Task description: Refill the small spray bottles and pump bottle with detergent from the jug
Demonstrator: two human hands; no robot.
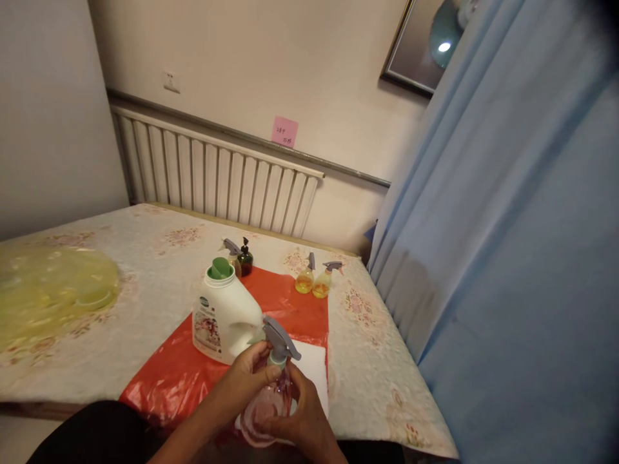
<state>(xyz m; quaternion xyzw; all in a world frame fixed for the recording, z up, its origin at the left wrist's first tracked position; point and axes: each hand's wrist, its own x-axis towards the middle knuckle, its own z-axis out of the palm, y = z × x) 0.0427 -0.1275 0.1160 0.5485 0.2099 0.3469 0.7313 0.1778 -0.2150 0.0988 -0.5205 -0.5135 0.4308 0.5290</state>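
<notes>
I have a small clear pink spray bottle [271,403] at the bottom centre of the frame, held just above the near edge of the table [145,270]. My left hand [242,380] wraps its neck with the fingers pressed round the collar under the grey trigger head [280,338]; my right hand [302,425] cups the round body from below, fingers closed on it. The head sits on the bottle, though I cannot tell whether it is screwed tight. The bottle looks empty or nearly so, while the three small spray bottles [314,278] further back, near the centre, already hold yellow liquid, so filling this one seems to be left.

Just behind my hands stands a white jug [223,316] with a green cap, on a red plastic sheet [294,309] beside a white cloth [312,364]. A dark pump bottle [245,258] stands beyond it. The table wears a pale flowered cover; a yellow plastic lid [53,290] lies at the left. A radiator [213,174] lines the wall, with a pink note [284,131] above and a blue curtain [507,225] filling the right.
</notes>
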